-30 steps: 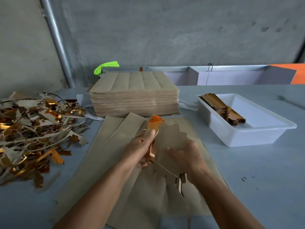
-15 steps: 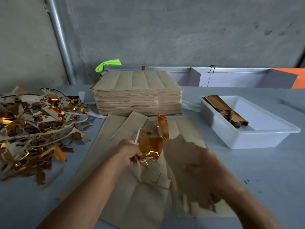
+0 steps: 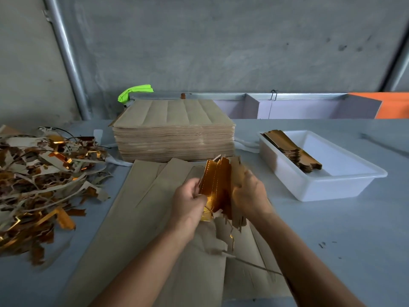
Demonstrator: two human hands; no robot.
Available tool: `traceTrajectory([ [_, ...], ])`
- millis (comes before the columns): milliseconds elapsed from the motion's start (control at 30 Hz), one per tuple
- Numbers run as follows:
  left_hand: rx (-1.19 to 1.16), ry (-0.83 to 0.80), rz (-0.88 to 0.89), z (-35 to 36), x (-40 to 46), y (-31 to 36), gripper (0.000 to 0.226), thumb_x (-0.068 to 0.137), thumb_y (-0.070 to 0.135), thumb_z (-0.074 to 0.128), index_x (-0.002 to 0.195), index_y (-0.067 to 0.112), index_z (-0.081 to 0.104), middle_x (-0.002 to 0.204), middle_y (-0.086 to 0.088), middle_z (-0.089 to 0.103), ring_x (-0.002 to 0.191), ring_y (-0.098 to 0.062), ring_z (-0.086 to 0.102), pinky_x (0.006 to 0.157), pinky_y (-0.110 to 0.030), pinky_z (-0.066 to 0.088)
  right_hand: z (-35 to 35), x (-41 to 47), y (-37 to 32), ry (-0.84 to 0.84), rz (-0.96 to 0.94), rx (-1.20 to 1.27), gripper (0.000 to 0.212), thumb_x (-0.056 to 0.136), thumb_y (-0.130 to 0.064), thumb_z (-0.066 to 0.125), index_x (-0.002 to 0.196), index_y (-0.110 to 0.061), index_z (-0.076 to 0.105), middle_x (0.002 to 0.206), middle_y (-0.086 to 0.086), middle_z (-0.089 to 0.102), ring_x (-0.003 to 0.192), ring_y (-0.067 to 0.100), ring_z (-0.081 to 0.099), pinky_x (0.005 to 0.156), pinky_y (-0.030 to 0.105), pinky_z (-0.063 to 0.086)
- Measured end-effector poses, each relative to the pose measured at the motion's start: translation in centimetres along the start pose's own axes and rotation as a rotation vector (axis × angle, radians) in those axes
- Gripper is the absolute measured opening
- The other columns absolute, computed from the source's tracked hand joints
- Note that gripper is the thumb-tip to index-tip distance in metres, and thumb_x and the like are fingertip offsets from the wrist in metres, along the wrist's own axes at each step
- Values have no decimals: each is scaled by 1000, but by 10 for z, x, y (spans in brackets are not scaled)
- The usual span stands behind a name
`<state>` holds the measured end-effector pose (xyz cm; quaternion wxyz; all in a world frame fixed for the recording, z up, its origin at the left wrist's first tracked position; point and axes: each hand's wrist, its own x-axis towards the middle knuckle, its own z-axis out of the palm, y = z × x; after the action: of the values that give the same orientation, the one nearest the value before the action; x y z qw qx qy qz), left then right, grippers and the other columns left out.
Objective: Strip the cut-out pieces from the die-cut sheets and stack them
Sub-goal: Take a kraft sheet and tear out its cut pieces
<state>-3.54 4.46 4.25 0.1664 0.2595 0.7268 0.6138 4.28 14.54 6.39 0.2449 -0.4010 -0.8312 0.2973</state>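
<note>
Scrap heap (image 3: 44, 185): gold and grey offcuts, far left of the tabletop (image 3: 354, 251), apart from the work.
Sheets (image 3: 137, 229): flat, brown side up, under both forearms; a thick stack (image 3: 174, 138) of them behind.
Left hand (image 3: 188, 200): fingers curled on the left edge of the pieces (image 3: 218, 187); half a second ago it pinched only a torn gold scrap.
Pieces: now gathered upright, gold faces showing, lifted clear of the sheets.
Right hand (image 3: 249, 193): grips their right edge, blurred no longer.
Judgement: stripping of this batch looks done; squaring comes next.
Bin (image 3: 332, 185): white, right, holding a stack of earlier pieces.
</note>
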Motion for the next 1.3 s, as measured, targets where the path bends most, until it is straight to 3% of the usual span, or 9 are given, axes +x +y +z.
traceTrajectory([
  [133, 297, 254, 177, 0, 1, -3, 20, 84, -7, 49, 79, 8, 61, 74, -7, 64, 70, -24, 63, 64, -39, 54, -6, -6, 13, 88, 46, -50, 23, 98, -11, 42, 120, -7, 42, 86, 5, 51, 61, 11, 46, 52, 22, 39],
  [233, 390, 147, 179, 10, -1, -3, 20, 86, -3, 48, 93, 5, 65, 84, -10, 67, 78, -24, 65, 74, -41, 55, -2, -9, 13, 29, -8, 109, 22, 99, -14, 42, 121, -10, 45, 92, 6, 55, 64, 11, 52, 39, 14, 37],
  [400, 49, -80, 70, 29, -9, 0, 31, 93, -1, 42, 97, 13, 69, 93, -16, 69, 87, -27, 66, 80, -44, 56, 10, -14, 14, -103, 64, 524, 22, 97, -28, 45, 99, -7, 54, 79, 6, 60, 66, 17, 59, 56, 25, 53],
  [533, -193, -168, -80, 26, -10, -4, 34, 99, 5, 42, 104, 26, 68, 95, 2, 73, 92, -13, 68, 71, -26, 56, 8, -14, 24, -86, 136, 645, 39, 84, -33, 68, 109, -7, 54, 92, 12, 66, 81, 23, 68, 71, 39, 59],
  [700, -310, -245, -177, 26, -9, -9, 30, 99, 5, 41, 115, 12, 65, 105, -8, 72, 107, -26, 64, 98, -45, 47, 6, -14, 26, -103, 125, 672, 41, 81, -34, 71, 105, -5, 56, 88, 17, 69, 78, 30, 70, 70, 46, 59],
  [900, -453, -206, -276, 22, -6, -5, 27, 99, 5, 40, 102, 10, 65, 93, -8, 74, 87, -18, 70, 58, -31, 53, 9, -11, 40, -151, 217, 759, 9, 90, -13, 59, 95, -7, 63, 82, 11, 70, 67, 17, 67, 51, 23, 51],
  [1100, -822, 68, -362, -7, 20, -5, 28, 99, -3, 31, 85, 0, 55, 51, -8, 58, 34, -10, 52, 39, -21, 50, -6, 0, 62, -29, 550, 904, 15, 87, 2, 57, 82, -12, 55, 80, 10, 61, 70, 23, 59, 35, 22, 45],
  [1200, -536, 277, -358, -30, 43, -17, 29, 96, -4, 31, 84, 4, 56, 55, -7, 48, 27, -6, 32, 30, -10, 25, -21, 7, 73, 57, 618, 911, 16, 87, 3, 56, 78, -8, 50, 77, 12, 56, 66, 25, 55, 35, 28, 45],
  [1300, -33, 407, -362, -46, 64, -32, 16, 89, 4, 47, 90, -2, 62, 83, -25, 63, 64, -30, 60, 50, -28, 46, -25, 17, 75, 87, 603, 865, 12, 89, 1, 55, 94, -7, 48, 78, 10, 53, 68, 24, 53, 49, 35, 45],
])
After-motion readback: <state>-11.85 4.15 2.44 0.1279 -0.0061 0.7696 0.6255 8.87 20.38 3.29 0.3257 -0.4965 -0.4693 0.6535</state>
